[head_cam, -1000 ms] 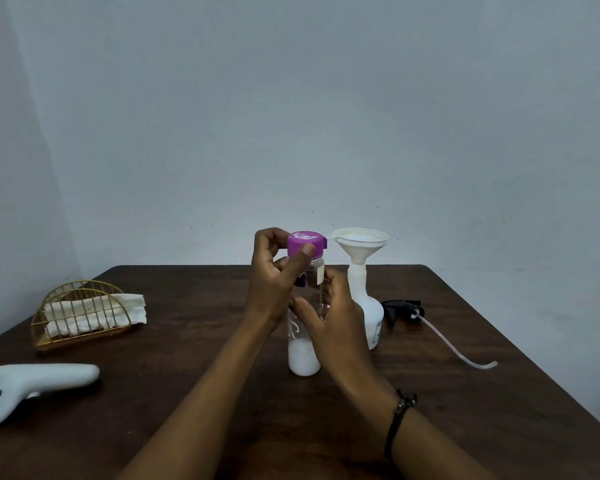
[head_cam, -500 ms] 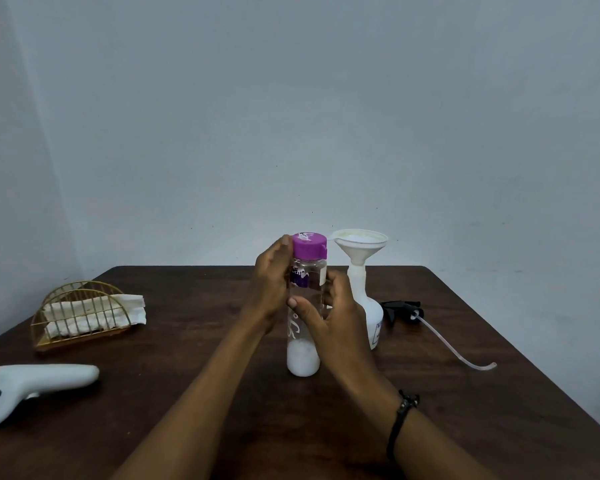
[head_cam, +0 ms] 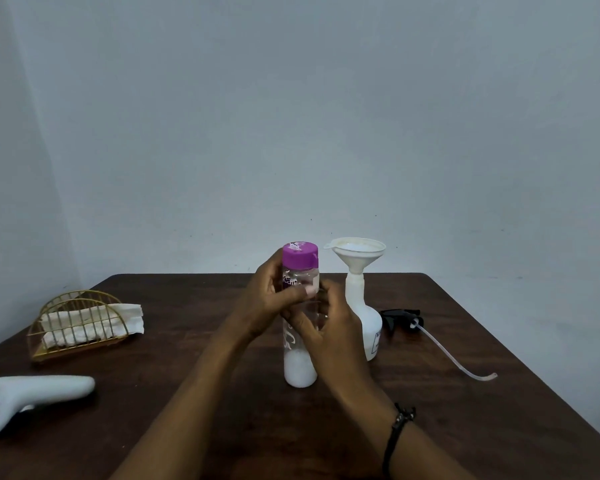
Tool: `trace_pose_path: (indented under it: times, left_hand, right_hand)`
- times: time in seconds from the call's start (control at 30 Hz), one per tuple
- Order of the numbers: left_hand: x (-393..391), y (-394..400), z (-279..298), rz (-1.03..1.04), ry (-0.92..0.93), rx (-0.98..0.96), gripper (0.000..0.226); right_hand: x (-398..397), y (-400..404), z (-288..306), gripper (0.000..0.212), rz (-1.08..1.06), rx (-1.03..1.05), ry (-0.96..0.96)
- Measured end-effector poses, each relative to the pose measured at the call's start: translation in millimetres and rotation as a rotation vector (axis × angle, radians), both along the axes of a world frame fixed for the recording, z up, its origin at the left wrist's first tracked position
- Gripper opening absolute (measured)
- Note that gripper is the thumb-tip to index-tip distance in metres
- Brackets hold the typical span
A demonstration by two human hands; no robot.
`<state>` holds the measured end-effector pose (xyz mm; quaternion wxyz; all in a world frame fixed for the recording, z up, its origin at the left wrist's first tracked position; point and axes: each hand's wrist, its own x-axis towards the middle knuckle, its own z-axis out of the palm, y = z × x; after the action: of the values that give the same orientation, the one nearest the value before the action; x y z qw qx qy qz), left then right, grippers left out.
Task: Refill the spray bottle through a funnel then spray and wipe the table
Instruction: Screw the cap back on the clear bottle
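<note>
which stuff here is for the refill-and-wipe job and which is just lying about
For the job: purple-capped bottle, funnel, white spray bottle, black spray head with tube, napkins in the wire holder.

Lying about: white controller.

I see open table (head_cam: 201,427) between the wire napkin holder (head_cam: 78,323) and the capped bottle (head_cam: 300,317). To its right, the funnel-topped spray bottle (head_cam: 362,306) stands just beside, and the trigger head (head_cam: 400,318) with its tube blocks farther right.
</note>
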<state>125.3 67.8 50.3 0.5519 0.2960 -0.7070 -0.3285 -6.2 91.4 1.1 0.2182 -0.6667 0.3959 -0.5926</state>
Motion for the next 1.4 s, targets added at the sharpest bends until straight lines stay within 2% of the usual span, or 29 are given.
trace_pose_path:
  times: [0.07, 0.2, 0.33, 0.43, 0.63, 0.93, 1.4]
  left_hand:
    - [5.2, -3.7, -3.4, 0.060, -0.061, -0.015, 0.048]
    - [10.5, -15.0, -6.9, 0.270, -0.014, -0.095, 0.049]
    - [19.3, -30.9, -5.4, 0.516, 0.011, -0.136, 0.037]
    - [26.8, -48.1, -3.6, 0.626, 0.006, -0.119, 0.035]
    - [41.7, -86.4, -9.1, 0.798, -0.059, -0.071, 0.049]
    - [52.7, -113.5, -20.7, 0.867, -0.113, -0.095, 0.055]
    - [49.5, -118.5, -45.1, 0.888, -0.241, 0.022, 0.066]
  right_hand:
    - [-1.6, -1.5, -1.5, 0.046, 0.001, 0.019, 0.021]
    - [-2.9, -3.6, -6.1, 0.048, -0.032, 0.059, 0.074]
    - [-4.3, -3.9, -6.9, 0.032, -0.066, 0.053, 0.112]
    - [-4.5, -1.8, -7.7, 0.024, -0.060, 0.044, 0.180]
    - [-4.5, -3.5, -12.2, 0.008, -0.059, -0.014, 0.313]
    - [-4.5, -6.4, -14.0, 0.004, -0.050, -0.062, 0.356]
    - [-5.8, -3.5, -14.4, 0.007, -0.055, -0.074, 0.391]
